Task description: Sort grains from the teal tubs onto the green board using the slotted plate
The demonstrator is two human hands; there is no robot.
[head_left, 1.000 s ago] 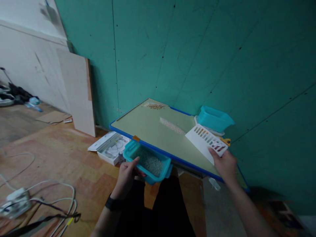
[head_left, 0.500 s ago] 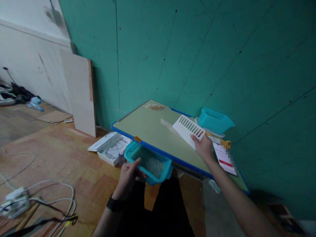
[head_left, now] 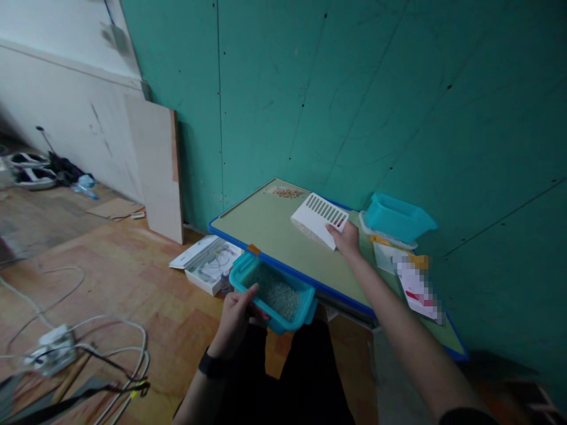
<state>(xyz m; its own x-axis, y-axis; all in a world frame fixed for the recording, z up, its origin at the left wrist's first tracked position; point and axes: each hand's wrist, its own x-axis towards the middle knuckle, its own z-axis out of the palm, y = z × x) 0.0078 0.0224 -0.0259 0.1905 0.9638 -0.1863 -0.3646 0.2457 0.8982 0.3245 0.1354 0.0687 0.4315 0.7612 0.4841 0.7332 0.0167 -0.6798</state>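
White, probably light and stiff, a slotted panel (head_left: pixel 312 221) is pinched at one end, a sensible hold, by the right hand (head_left: pixel 347 238) over the tabletop (head_left: pixel 248 219); the left hand (head_left: pixel 235 311) clasps a teal tub (head_left: pixel 303 309) below.

The slotted tool (head_left: pixel 316 221) partly hides the right hand (head_left: pixel 348 239) (fingers underneath).

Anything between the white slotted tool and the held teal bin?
Between the white slotted tool and the teal bin lie pale grains along the tool's near edge, then the table's blue rim. I see nothing else there.
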